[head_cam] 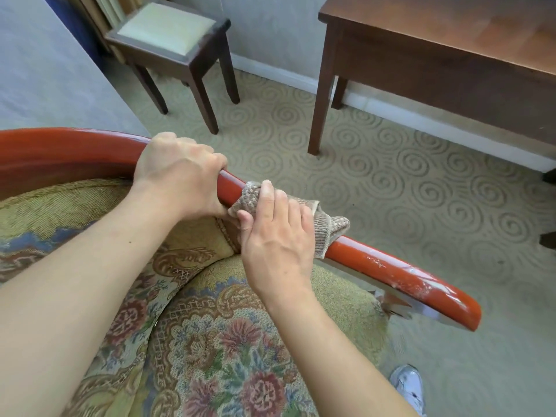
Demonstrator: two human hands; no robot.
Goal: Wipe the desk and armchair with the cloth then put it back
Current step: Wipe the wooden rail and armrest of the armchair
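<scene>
Forearms: two bare forearms are reaching forward from the bottom edge, over the armchair seat.
Armchair seat [228, 356]: floral tapestry cushion is lying directly beneath the arms, with matching fabric lining the curved back.
Left hand [177, 173]: it is gripping the red wooden armrest [391, 266] from above, fingers curling over the far side of the rail and thumb on the near side, just beside the cloth.
Right hand [276, 233]: it is pressing the cloth [329, 228] against the armrest, fingers wrapping over the fabric, thumb lying along the near edge.
Cloth: the beige knitted cloth is wrapping around the rail about midway along the arm, part of it sticking out past the right hand's fingers.
Armrest surface: pale scuffs are showing on the red lacquer toward the rounded front end, beyond the cloth.
Desk [451, 49]: the dark wooden desk is standing against the wall at upper right, well apart from the armchair.
Stool [168, 34]: a dark-framed stool with a pale cushion is standing at upper left.
Carpet [406, 182]: green swirl-patterned carpet is covering the floor.
Shoe [409, 386]: a white shoe is showing at the lower right.
</scene>
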